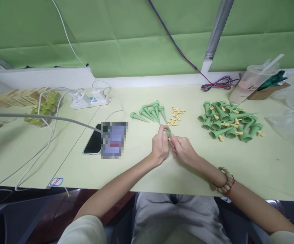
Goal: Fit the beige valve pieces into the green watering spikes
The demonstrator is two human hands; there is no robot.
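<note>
Both hands meet over the middle of the pale table (141,169). My left hand (160,144) is closed around a green plastic cone (168,133), of which only the wide end shows. My right hand (182,149) pinches a small cream-coloured piece (169,138) right against that cone. Just beyond the hands lie a short row of several green cones (150,112) and a little heap of cream pieces (176,115). To the right sits a bigger pile of green cones with cream pieces fitted (229,120).
A phone (105,139) lies left of the hands, a power strip (89,99) with white cables behind it. A plastic cup with a straw (250,83) and a brown carton (267,90) stand at the back right, and clear plastic bags (289,122) lie at the right edge.
</note>
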